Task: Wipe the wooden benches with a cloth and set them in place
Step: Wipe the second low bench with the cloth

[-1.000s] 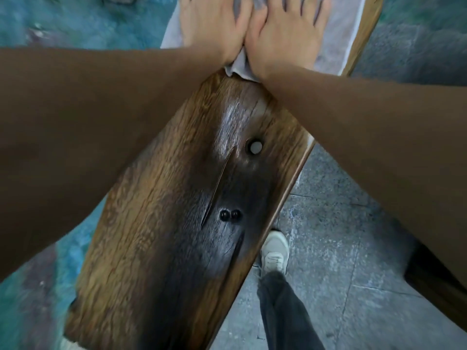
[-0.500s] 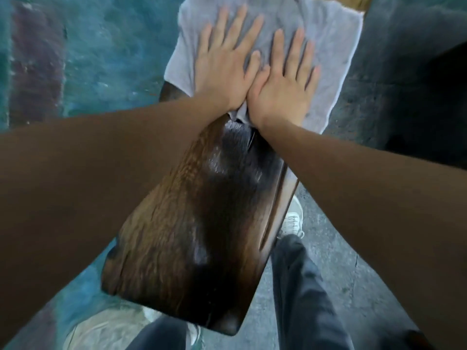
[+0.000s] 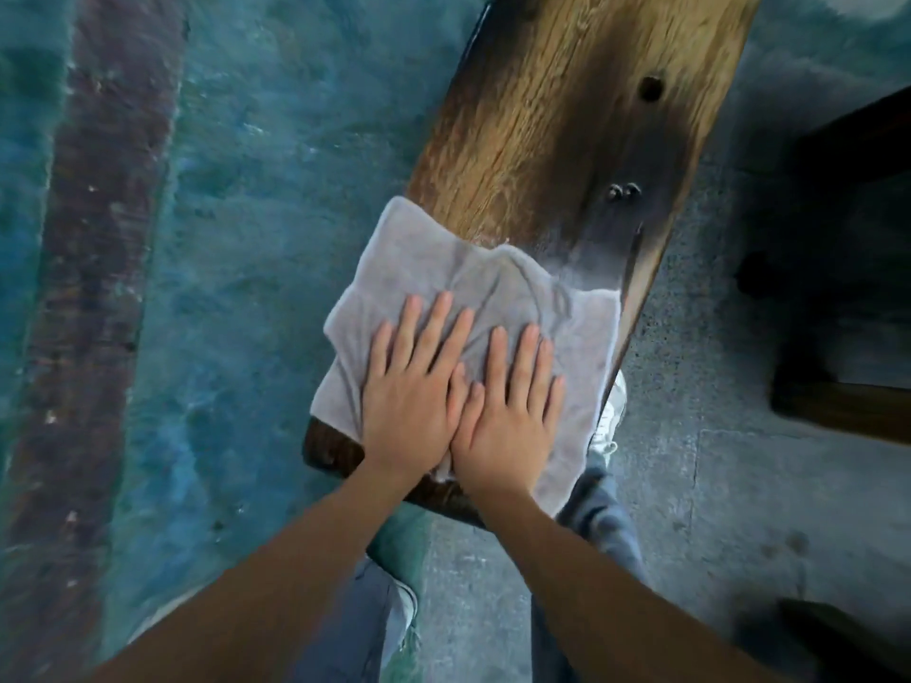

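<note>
Above teal-painted floor (image 3: 256, 189), both flat, straight-fingered palms, left hand (image 3: 411, 401) touching right hand (image 3: 510, 416), press the grey cloth (image 3: 443, 273) onto the wooden bench (image 3: 552, 120)'s near end.

Head cam, looking steeply down, close over bench (image 3: 552, 120).

Grey cloth (image 3: 493, 288) flat on wooden bench (image 3: 557, 120) end.

A pale grey cloth (image 3: 473, 308) lies on a streaky golden-brown wooden bench (image 3: 557, 110) with blackened patches, above a mottled teal floor (image 3: 276, 189) crossed by 1 maroon stripe (image 3: 93, 239).
</note>
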{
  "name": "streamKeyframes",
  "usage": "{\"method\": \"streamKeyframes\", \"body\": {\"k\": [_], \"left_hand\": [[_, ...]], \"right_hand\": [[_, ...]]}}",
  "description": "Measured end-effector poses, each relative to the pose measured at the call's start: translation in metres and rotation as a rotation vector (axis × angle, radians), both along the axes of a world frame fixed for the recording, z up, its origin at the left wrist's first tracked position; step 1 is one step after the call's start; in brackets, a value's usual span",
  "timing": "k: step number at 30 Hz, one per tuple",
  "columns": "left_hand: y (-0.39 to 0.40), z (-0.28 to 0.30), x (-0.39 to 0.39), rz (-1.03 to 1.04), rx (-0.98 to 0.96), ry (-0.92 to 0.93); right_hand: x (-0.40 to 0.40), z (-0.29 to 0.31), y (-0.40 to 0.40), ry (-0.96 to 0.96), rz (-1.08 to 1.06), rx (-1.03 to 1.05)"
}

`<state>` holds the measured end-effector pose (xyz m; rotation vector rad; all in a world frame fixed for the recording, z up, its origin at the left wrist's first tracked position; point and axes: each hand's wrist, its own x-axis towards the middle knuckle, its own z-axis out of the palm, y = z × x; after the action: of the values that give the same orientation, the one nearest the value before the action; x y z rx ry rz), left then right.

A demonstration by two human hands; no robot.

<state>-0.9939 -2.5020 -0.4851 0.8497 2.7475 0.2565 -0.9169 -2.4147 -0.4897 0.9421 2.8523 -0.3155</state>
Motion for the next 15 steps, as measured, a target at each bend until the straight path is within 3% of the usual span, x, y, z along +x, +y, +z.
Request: {"method": "streamKeyframes", "body": {"k": [4,8,12,15], "left_hand": [[-0.048,-0.004,0.060,-0.018,-0.037,0.009],[-0.060,-0.010,0.074,-0.028,-0.042,0.055],[-0.046,-0.010,0.066,0.036,-0.021,0.049],[-0.007,-0.005,0.050,0.190,-0.041,0.028]], "right_hand": [[0.057,0.002,-0.029,-0.075,0.218,-0.031],[0.066,0.005,-0.002,-0.088,0.536,-0.067],[0.030,0.006,0.079,-0.015,1.032,-0.124],[-0.029,0.006,0.129,0.020,1.232,-0.173]]}}
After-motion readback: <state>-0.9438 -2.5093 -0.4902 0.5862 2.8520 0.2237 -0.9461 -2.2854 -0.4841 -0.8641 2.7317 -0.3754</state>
